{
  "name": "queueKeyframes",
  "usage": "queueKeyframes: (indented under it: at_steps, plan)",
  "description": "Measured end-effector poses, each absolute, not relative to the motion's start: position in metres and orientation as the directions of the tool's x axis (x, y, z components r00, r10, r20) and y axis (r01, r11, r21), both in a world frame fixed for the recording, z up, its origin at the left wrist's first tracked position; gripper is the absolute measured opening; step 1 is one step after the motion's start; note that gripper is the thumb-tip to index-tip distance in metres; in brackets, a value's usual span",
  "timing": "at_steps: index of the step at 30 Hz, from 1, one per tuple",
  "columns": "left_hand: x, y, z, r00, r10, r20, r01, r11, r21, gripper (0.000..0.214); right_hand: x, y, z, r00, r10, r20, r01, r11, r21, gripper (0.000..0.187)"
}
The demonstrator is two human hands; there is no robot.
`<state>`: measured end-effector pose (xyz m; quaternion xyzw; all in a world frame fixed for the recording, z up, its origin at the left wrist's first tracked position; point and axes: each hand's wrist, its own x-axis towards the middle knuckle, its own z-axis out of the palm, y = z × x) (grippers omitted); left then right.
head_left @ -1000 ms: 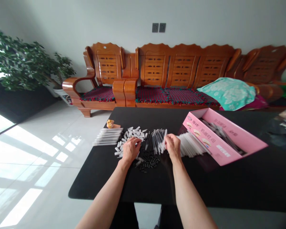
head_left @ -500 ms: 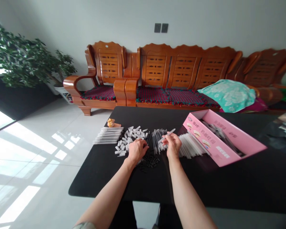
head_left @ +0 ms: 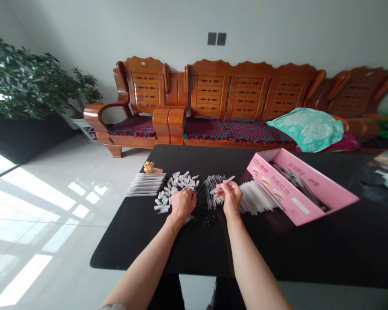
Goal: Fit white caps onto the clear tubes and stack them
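My right hand (head_left: 232, 199) pinches a translucent white pen barrel (head_left: 222, 184), tilted with its far end up to the right. Beneath it lies a row of thin pen refills (head_left: 210, 186). My left hand (head_left: 183, 205) is closed, knuckles up, beside the refills; a thin dark pen refill (head_left: 200, 187) sticks out at its fingertips, which are partly hidden. Left of that hand, white pen caps (head_left: 178, 182) lie in a loose heap. Small black plugs (head_left: 204, 218) are scattered between my wrists. More pen barrels (head_left: 257, 197) are lined up right of my right hand.
A pink box (head_left: 291, 189) with dark contents stands on the black table (head_left: 142, 241) at right. Whitish pens (head_left: 145, 185) lie by the left edge, near a small yellow figurine (head_left: 148, 166). Behind the table is a wooden sofa (head_left: 210, 92).
The refill at my left fingertips has tilted further to the right. My right hand still holds the barrel, slightly lower and flatter. The whole view has shifted a little.
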<state>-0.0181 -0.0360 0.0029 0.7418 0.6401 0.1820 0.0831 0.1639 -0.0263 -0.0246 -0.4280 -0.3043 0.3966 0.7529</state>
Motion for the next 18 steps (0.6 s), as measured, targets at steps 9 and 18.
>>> queueKeyframes:
  at_steps: [9,18]
  plan:
    - [-0.048,-0.031,-0.001,0.183,0.915,0.361,0.597,-0.395,0.699,0.017,0.184,-0.023,-0.019,0.512,0.858,0.042,-0.58,0.382,-0.72,0.024]
    - [-0.045,-0.032,-0.003,0.29,0.859,0.422,0.523,-0.512,0.681,0.017,0.187,-0.024,-0.017,0.525,0.849,0.06,-0.57,0.403,-0.716,0.023]
